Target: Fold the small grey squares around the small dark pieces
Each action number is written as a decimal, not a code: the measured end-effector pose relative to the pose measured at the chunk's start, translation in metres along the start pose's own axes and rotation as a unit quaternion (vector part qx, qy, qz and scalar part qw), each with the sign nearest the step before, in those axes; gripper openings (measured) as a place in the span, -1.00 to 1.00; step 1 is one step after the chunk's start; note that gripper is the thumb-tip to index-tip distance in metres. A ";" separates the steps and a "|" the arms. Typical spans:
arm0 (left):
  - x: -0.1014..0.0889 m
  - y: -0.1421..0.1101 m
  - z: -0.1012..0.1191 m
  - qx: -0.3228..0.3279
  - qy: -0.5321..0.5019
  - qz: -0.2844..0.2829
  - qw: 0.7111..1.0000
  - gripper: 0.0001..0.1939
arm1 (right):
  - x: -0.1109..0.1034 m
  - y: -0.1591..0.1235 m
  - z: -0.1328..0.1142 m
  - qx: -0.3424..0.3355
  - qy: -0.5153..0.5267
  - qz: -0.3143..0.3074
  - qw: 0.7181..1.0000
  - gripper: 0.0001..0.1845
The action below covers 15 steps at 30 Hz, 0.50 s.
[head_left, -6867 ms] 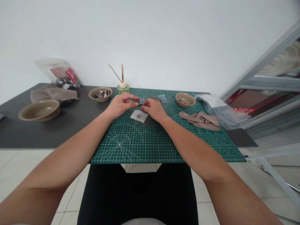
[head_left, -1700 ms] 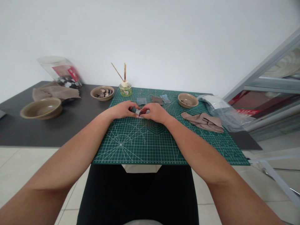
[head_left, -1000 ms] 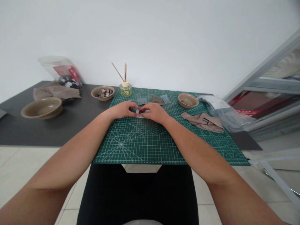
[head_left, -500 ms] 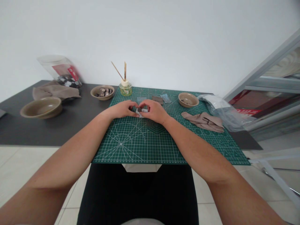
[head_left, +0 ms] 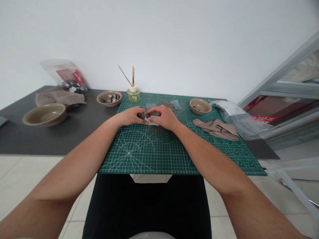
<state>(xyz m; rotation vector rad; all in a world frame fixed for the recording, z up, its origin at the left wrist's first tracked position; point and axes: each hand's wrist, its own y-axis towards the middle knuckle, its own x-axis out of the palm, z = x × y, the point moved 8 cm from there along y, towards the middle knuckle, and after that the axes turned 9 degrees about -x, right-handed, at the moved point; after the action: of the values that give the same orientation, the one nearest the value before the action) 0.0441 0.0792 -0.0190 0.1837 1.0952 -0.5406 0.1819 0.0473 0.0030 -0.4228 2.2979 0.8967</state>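
Near the middle of the green cutting mat (head_left: 147, 156), my two hands meet over a small white wrapper (head_left: 152, 121). A small dark brown piece (head_left: 148, 115) sits at the fingertips, its exact kind too small to tell. My right hand (head_left: 166, 118) pinches this piece between thumb and forefinger. My left hand (head_left: 130, 116) curls in from the other side, its thumb on the wrapper's left edge. The fingers partly cover both things. Just behind the hands lie a brown square (head_left: 167, 105) and clear bluish packets (head_left: 176, 104).
A bowl of dark, pale-faced pieces (head_left: 109, 103) stands left of a reed diffuser (head_left: 134, 93). Farther left are a larger bowl (head_left: 45, 119), a brown cloth (head_left: 59, 97) and a clear jar (head_left: 67, 73). Rightward are another bowl (head_left: 200, 110), a crumpled cloth (head_left: 216, 128) and a plastic bag (head_left: 234, 114).
The fingers of my right hand have shifted slightly around the brown piece, and more of the white wrapper shows beneath them. My left hand stays almost in place.
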 end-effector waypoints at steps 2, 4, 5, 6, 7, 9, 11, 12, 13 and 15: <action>0.000 0.000 0.000 0.004 -0.001 -0.001 1.000 -0.48 | 0.002 0.000 0.002 0.001 -0.013 -0.014 1.000 -0.76; 0.001 0.001 0.000 0.003 0.000 -0.004 1.000 -0.47 | 0.004 -0.001 0.004 0.004 -0.035 -0.035 0.999 -0.83; 0.001 0.000 0.001 0.001 0.000 -0.006 1.000 -0.46 | 0.006 -0.001 0.005 0.004 -0.048 -0.047 0.998 -0.85; 0.001 0.000 0.001 0.000 -0.001 -0.008 1.000 -0.46 | 0.008 -0.001 0.004 0.001 -0.059 -0.059 0.997 -0.87; 0.001 0.000 0.001 0.000 -0.003 -0.010 1.000 -0.45 | 0.010 -0.001 0.003 -0.004 -0.068 -0.072 0.995 -0.87; 0.001 0.000 0.002 0.002 -0.006 -0.012 1.000 -0.44 | 0.013 0.000 0.000 -0.017 -0.081 -0.091 0.992 -0.89; 0.001 0.000 0.002 0.001 -0.005 -0.012 1.000 -0.45 | 0.015 0.001 -0.004 -0.028 -0.089 -0.105 0.990 -0.92; 0.000 0.000 0.001 -0.001 -0.003 -0.011 1.000 -0.46 | 0.015 0.001 -0.005 -0.029 -0.092 -0.108 0.989 -0.93; 0.000 0.000 0.001 -0.004 -0.002 -0.009 1.000 -0.46 | 0.015 0.002 -0.006 -0.029 -0.095 -0.110 0.989 -0.93; 0.000 0.001 0.000 -0.007 0.000 -0.008 1.000 -0.46 | 0.015 0.002 -0.007 -0.025 -0.100 -0.112 0.988 -0.94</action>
<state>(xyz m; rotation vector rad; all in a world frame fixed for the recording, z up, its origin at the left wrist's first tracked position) 0.0443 0.0799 -0.0195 0.1627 1.1006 -0.5462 0.1666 0.0435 -0.0019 -0.5740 2.0039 0.8458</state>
